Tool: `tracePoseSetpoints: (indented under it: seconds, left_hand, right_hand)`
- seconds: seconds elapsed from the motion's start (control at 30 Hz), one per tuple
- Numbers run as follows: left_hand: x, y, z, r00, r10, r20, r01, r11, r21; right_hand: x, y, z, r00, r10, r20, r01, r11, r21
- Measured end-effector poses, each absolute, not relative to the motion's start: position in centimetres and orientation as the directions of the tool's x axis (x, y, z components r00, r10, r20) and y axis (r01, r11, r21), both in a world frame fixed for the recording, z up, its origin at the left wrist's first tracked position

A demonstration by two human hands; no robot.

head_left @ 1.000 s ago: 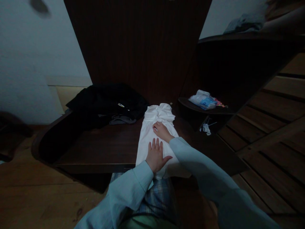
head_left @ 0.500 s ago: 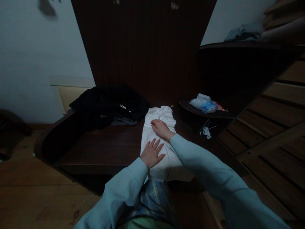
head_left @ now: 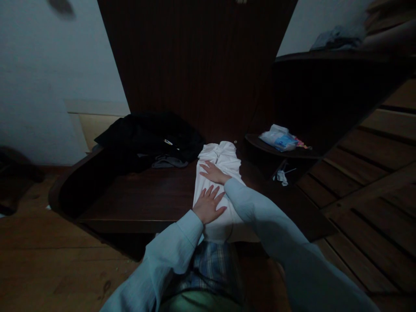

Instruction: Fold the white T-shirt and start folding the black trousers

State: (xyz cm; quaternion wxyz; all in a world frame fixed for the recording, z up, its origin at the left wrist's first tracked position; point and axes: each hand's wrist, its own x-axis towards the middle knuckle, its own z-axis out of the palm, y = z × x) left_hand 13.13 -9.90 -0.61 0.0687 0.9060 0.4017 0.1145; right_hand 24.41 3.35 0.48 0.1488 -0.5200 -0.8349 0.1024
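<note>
A white garment, narrow and long as it is laid out, lies on the dark wooden bench. Its near end hangs over the front edge, and its far end is bunched into folds. My left hand rests flat on the near part of the cloth with fingers spread. Farther along, my right hand lies palm down on the cloth, its fingers stretched toward the left. Neither hand grips anything. What kind of garment it is cannot be made out.
Black clothing is heaped on the bench at the back left, with a grey cloth by it. On a small corner shelf at right sits a plastic packet. Wooden slats stand along the right side.
My right hand has flattened onto the cloth, its fingers uncurled, and moved slightly nearer to me. My left hand stays in nearly the same place. The view has shifted slightly.
</note>
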Motion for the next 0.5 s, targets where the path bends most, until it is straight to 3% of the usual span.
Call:
tracePoseSetpoints:
  seconds: [0.1, 0.2, 0.3, 0.4, 0.5]
  left_hand:
    - [13.0, -9.8, -0.5, 0.651, 0.743, 0.156, 0.714, -0.669, 0.207]
    - [13.2, -9.6, 0.2, 0.654, 0.739, 0.163, 0.715, -0.674, 0.188]
    - [14.3, -9.6, 1.0, 0.625, 0.757, 0.192, 0.742, -0.652, 0.153]
    - [15.6, -9.6, 1.2, 0.556, 0.789, 0.261, 0.786, -0.601, 0.141]
    - [16.2, -9.5, 0.5, 0.585, 0.744, 0.322, 0.737, -0.654, 0.172]
  right_hand:
    - [26.1, 3.4, 2.3, -0.443, 0.892, 0.093, 0.745, 0.424, -0.514]
    - [29.2, 3.1, 3.9, -0.327, 0.923, 0.202, 0.696, 0.38, -0.61]
    - [32.8, 2.2, 4.4, -0.181, 0.952, 0.245, 0.738, 0.296, -0.606]
    - [35.7, 1.2, 3.8, -0.093, 0.968, 0.235, 0.824, 0.207, -0.527]
    - [37.2, 0.9, 2.7, 0.056, 0.975, 0.214, 0.889, 0.049, -0.456]
